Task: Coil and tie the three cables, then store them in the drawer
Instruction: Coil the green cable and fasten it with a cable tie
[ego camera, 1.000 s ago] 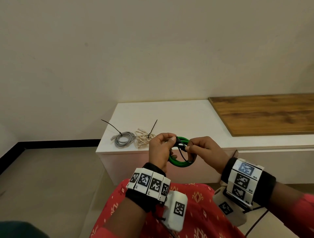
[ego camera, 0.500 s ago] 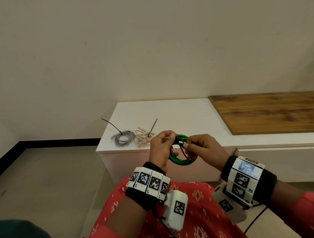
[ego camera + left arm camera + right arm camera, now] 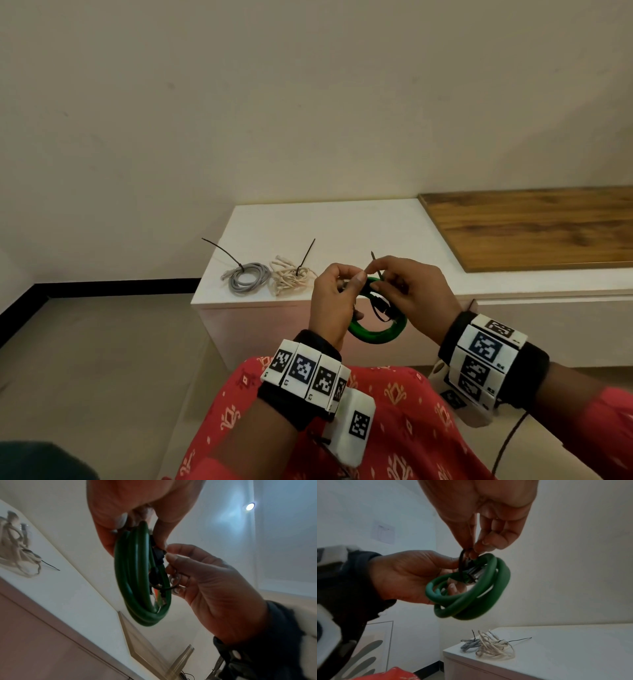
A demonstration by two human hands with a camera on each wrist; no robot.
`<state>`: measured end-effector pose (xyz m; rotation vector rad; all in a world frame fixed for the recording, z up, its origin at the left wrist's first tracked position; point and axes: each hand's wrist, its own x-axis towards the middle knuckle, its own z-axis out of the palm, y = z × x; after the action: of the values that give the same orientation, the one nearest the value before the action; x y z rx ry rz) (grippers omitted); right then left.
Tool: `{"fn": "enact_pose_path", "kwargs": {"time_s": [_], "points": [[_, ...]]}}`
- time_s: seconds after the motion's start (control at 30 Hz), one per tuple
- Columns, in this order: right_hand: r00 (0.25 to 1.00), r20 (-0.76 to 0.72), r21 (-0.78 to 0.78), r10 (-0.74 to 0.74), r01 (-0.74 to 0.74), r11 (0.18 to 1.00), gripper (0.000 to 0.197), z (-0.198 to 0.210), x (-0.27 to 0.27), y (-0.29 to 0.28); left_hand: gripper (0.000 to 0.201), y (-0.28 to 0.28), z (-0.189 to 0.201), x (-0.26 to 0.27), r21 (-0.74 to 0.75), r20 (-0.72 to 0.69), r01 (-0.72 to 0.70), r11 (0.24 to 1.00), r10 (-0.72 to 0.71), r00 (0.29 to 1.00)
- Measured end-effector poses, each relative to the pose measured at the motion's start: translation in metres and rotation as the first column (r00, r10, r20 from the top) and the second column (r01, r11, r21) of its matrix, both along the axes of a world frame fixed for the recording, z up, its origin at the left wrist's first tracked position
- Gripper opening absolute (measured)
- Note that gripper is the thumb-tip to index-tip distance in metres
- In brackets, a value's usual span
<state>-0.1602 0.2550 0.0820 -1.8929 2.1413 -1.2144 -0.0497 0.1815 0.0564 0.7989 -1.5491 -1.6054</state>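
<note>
A coiled green cable (image 3: 376, 334) (image 3: 137, 585) (image 3: 471, 596) hangs in the air in front of the white cabinet (image 3: 342, 233). My left hand (image 3: 334, 298) (image 3: 409, 577) grips the coil's top, thumb and fingers curled round it. My right hand (image 3: 407, 291) (image 3: 205, 582) pinches a black zip tie (image 3: 374, 260) (image 3: 462, 563) looped round the coil, its tail pointing up. On the cabinet's left end lie a grey coiled cable (image 3: 245, 282) (image 3: 470, 645) and a beige coiled cable (image 3: 291, 281) (image 3: 494, 650), each with a black tie sticking up.
A wooden panel (image 3: 534, 229) covers the cabinet top to the right. A drawer front (image 3: 548, 329) with a metal handle (image 3: 180, 661) sits below it. My red patterned lap (image 3: 342, 428) is under the hands.
My right hand has pulled the zip tie's tail up through, so its tip now sticks out above the fingers. Both hands have shifted slightly.
</note>
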Motion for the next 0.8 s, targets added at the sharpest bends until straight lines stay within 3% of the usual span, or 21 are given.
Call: {"fn": "enact_pose_path", "kwargs": {"time_s": [0.37,0.53,0.8], "points": [[0.984,-0.172,0.082,0.049,-0.035,0.996,0.014,0.009,-0.001,0.000,0.008,0.001,-0.002,0.001,0.002,0.016,0.036,0.999,-0.036,0.999],[0.994,-0.110,0.062,-0.008,0.015,0.998,0.014,0.011,-0.006,-0.003,0.011,0.003,-0.002,0.001,-0.004,0.009,0.049,0.999,-0.048,0.999],[0.992,-0.101,0.280,-0.080,0.106,0.954,0.017,0.016,-0.015,-0.009,0.024,0.009,-0.004,-0.001,-0.048,0.039,0.103,0.994,-0.101,0.994]]}}
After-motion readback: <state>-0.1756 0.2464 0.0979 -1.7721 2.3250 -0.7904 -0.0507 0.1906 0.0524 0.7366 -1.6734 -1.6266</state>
